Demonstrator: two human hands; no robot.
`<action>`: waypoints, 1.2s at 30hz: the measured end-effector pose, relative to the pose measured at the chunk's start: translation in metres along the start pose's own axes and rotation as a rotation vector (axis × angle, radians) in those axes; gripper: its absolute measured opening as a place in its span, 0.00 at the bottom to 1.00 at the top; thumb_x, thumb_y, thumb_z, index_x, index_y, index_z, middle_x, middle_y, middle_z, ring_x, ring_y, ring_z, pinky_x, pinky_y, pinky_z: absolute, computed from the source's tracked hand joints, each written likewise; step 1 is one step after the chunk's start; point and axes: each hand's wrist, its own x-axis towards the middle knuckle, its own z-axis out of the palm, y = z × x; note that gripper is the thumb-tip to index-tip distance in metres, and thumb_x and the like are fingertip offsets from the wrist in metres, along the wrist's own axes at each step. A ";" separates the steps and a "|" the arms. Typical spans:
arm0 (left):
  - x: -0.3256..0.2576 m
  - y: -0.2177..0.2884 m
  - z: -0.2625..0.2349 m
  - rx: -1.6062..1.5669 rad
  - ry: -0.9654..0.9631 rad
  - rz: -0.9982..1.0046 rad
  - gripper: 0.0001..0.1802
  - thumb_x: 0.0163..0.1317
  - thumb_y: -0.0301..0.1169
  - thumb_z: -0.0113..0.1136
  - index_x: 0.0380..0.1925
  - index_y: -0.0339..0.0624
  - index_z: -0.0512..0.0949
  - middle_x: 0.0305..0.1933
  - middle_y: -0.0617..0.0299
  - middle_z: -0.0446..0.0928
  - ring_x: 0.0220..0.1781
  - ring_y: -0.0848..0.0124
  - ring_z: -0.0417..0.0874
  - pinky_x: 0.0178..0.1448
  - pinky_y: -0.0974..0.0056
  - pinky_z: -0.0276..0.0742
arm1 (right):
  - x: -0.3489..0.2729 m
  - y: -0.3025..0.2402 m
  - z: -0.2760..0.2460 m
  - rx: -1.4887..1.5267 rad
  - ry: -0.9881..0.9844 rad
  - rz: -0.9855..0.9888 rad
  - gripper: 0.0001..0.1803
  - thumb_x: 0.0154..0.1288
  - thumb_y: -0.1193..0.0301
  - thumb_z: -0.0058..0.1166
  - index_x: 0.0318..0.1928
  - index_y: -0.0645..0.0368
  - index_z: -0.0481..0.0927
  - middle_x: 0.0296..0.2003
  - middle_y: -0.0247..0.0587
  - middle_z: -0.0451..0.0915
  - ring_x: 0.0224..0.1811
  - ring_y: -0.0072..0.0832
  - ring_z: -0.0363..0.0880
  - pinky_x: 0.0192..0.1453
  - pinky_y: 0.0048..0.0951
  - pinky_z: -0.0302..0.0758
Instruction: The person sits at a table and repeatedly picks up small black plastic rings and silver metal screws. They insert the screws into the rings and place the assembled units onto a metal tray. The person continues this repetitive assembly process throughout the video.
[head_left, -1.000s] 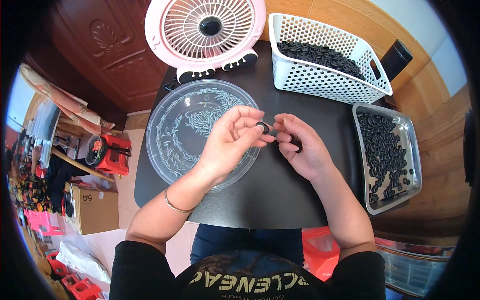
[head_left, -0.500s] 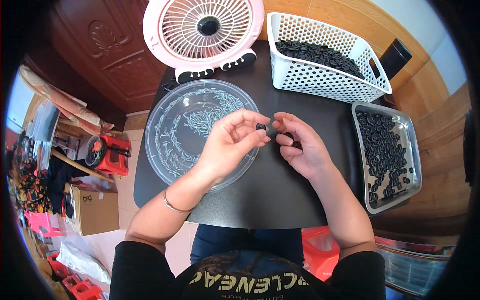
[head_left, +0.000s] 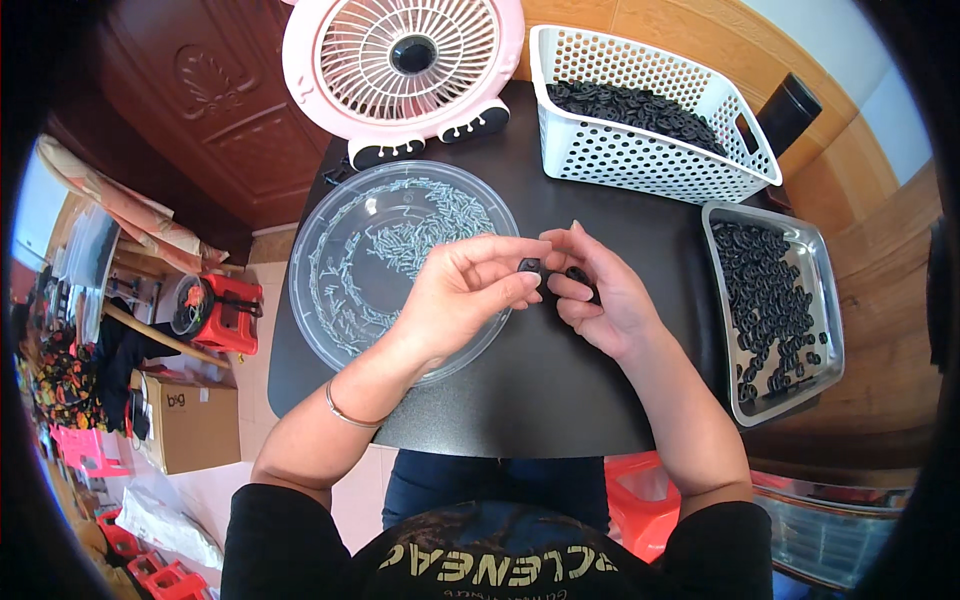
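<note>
Between the thumb and fingers of my left hand is a small black plastic piece. Close beside it on the right, my right hand has its fingers curled round one or more similar black parts, partly hidden by the fingers. The fingertips of both hands meet or nearly meet above the dark table. Under and behind my left hand stands a round clear plastic tub with many small silvery screws in it.
A white perforated basket heaped with black pieces stands at the back right. Nearer, a metal tray holds small black parts. A pink fan sits behind the tub. The dark table's front edge lies before my body.
My left fingers have shifted slightly and the black piece has turned in them. My right fingertips have moved up and closer to the left hand.
</note>
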 end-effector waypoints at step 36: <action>0.003 -0.009 -0.006 -0.105 -0.014 -0.025 0.05 0.57 0.20 0.52 0.33 0.38 0.68 0.32 0.62 0.75 0.33 0.76 0.78 0.38 0.75 0.75 | -0.005 0.003 0.011 -0.180 -0.113 -0.022 0.06 0.61 0.67 0.51 0.38 0.52 0.72 0.19 0.17 0.61 0.15 0.06 0.51 0.16 0.11 0.47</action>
